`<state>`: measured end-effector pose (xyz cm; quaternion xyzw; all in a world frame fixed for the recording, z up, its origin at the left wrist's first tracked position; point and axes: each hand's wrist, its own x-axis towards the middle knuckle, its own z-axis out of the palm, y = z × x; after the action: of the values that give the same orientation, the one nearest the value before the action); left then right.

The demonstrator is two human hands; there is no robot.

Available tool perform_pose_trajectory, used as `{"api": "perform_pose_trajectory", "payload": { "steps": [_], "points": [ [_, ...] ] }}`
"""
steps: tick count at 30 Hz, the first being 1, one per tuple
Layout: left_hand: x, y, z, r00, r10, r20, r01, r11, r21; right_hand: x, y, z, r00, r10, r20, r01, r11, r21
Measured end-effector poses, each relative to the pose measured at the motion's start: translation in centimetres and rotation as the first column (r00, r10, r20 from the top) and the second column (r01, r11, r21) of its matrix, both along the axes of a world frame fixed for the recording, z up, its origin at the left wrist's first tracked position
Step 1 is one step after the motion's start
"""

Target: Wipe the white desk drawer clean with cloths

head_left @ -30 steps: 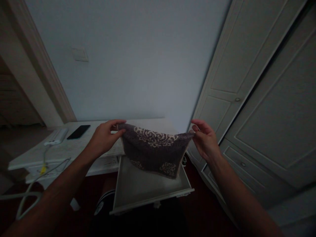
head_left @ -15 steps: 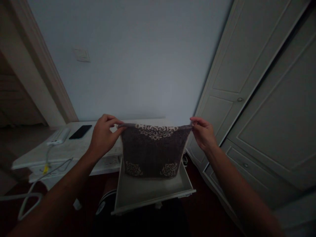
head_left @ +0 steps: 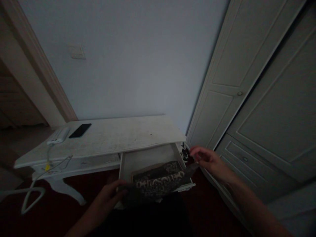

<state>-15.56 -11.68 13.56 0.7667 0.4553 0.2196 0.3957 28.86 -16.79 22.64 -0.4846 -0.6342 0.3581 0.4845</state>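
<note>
A dark grey towel (head_left: 160, 186) with pale ornate patterning is stretched between my two hands. Part of it lies inside the pulled-out white drawer (head_left: 140, 161), while its near edge lies over the drawer's front. My left hand (head_left: 110, 197) pinches the left corner, low at the drawer's front left. At the right side, my right hand (head_left: 209, 161) pinches the other corner, which is drawn up to a point just beyond the drawer's side. The near part of the towel is dark and a little blurred.
The drawer belongs to a white table (head_left: 123, 131) against the wall. On its left end lie a phone (head_left: 80, 130) and a white power strip (head_left: 59, 135) with a hanging cable (head_left: 33, 184). A white wardrobe (head_left: 222, 118) stands close on the right.
Both hands have come down and towards me with the towel's held edge. The towel hung upright over the drawer before; now it slopes across the drawer's front, and the tabletop behind shows.
</note>
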Motion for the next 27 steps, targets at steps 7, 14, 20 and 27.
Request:
{"api": "perform_pose_trajectory", "payload": {
  "steps": [7, 14, 20, 27],
  "points": [
    [3.5, 6.4, -3.7, 0.943, 0.006, -0.334, 0.032, 0.994, 0.107, -1.1, 8.3, -6.5, 0.703, -0.099, 0.704, 0.16, 0.987, -0.021],
    [6.0, 5.5, -4.7, 0.87, -0.244, -0.428, 0.294, 0.954, 0.054, -3.8, 7.7, -9.9, 0.542, 0.24, 0.805, -0.086, 0.969, -0.231],
    [6.1, 5.7, -5.5, 0.822, -0.295, -0.487, 0.331, 0.944, -0.012, -3.6, 6.7, -11.4, 0.441, 0.388, 0.809, -0.131, 0.92, -0.37],
    [7.1, 7.5, -3.9, 0.825, -0.27, -0.496, 0.323, 0.946, 0.022, -3.6, 7.6, -9.8, 0.359, 0.376, 0.855, -0.091, 0.925, -0.368]
  ]
}}
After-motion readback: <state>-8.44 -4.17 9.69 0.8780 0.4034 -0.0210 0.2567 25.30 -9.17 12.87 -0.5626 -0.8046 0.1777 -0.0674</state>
